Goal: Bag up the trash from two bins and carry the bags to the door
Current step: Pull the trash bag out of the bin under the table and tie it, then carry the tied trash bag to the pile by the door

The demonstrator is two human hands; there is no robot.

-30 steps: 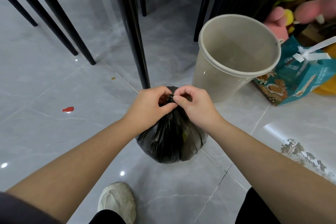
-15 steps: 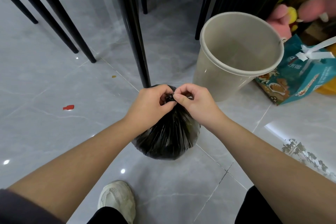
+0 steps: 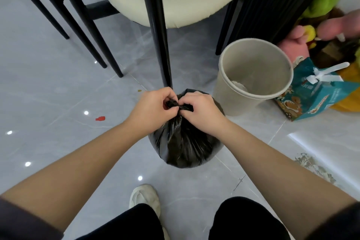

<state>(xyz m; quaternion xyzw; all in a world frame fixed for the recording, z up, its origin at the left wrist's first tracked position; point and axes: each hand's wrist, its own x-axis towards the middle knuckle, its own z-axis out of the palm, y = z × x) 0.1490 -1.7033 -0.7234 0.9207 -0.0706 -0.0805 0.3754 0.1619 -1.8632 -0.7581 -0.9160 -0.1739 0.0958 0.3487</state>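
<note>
Pinching the knot of the black trash bag w/ our left hand & right hand, fingers curled; bag sits on floor directly under the grip, beige bin just right.

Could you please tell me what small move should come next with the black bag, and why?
The left hand and right hand each pinch the twisted neck of the black bag, which stands on the floor beside the beige bin, so drawing them apart to cinch it tight is probably next.
</note>
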